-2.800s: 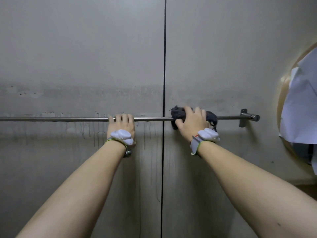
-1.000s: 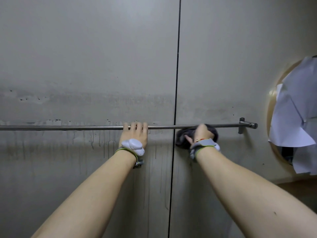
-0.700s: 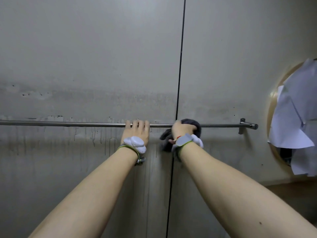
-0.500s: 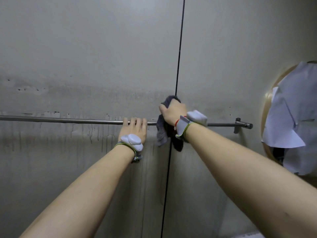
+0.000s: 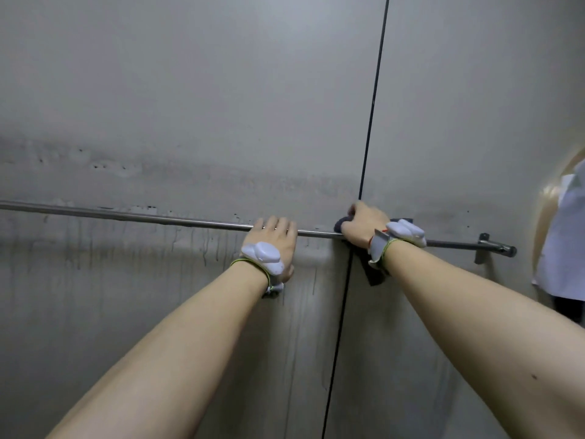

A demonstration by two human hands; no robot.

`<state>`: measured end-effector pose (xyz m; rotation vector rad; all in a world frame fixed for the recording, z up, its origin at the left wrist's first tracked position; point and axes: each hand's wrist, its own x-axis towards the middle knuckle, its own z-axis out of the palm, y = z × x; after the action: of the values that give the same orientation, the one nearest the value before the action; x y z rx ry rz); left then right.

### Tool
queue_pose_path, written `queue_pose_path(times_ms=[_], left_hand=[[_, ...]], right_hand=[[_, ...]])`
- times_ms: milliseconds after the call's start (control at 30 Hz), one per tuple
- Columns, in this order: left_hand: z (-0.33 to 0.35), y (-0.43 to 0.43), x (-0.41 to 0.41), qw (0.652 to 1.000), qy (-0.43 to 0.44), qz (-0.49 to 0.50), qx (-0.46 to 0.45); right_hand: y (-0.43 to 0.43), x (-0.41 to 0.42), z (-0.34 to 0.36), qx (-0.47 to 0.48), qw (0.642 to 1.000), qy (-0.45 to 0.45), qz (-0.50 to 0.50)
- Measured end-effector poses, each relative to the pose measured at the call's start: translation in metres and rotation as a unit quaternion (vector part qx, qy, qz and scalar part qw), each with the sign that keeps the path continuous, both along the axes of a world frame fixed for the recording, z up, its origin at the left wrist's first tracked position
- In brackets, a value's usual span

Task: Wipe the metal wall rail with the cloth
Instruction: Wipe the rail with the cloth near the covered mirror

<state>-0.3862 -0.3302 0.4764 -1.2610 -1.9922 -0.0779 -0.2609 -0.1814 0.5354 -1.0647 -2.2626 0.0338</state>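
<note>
The thin silver metal wall rail [image 5: 126, 215] lies bare from the far left up to the left hand [image 5: 273, 237] gripping it, close beside the right hand [image 5: 361, 224] holding the dark grey cloth [image 5: 375, 276]. Rightward, open rail reaches a grey metal bracket [image 5: 482, 248]; white paper sheets [image 5: 566, 242] hang just beyond.

Grey wall [image 5: 190, 90], streaked with drip stains, split by a dark vertical seam [image 5: 375, 90]. A thin metal rail [image 5: 126, 216] crosses the seam, held by a bracket [image 5: 481, 248] well right of it. At the seam a dark cloth [image 5: 375, 277] hangs over the rail, gripped by the right hand [image 5: 361, 226]. Just left of the seam, the left hand [image 5: 275, 239] hooks its fingers over the rail.
</note>
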Motion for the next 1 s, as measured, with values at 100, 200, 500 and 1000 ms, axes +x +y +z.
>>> queue_pose_path(times_ms=[100,200,500,1000], left_hand=[[0.000,-0.019,-0.015,0.994,-0.021,0.091,0.054],[-0.006,-0.036,-0.035,0.990,-0.026,0.128,0.058],[-0.012,-0.040,-0.047,0.992,-0.008,0.121,0.044],[-0.016,-0.047,-0.049,0.994,-0.003,0.096,0.043]], right_hand=[[-0.042,-0.048,-0.008,0.003,0.993,0.028,0.117],[-0.066,-0.072,-0.022,0.071,0.980,0.027,0.183],[0.004,0.002,-0.048,0.112,0.989,0.100,-0.010],[-0.087,-0.086,-0.051,0.175,0.969,0.040,0.170]])
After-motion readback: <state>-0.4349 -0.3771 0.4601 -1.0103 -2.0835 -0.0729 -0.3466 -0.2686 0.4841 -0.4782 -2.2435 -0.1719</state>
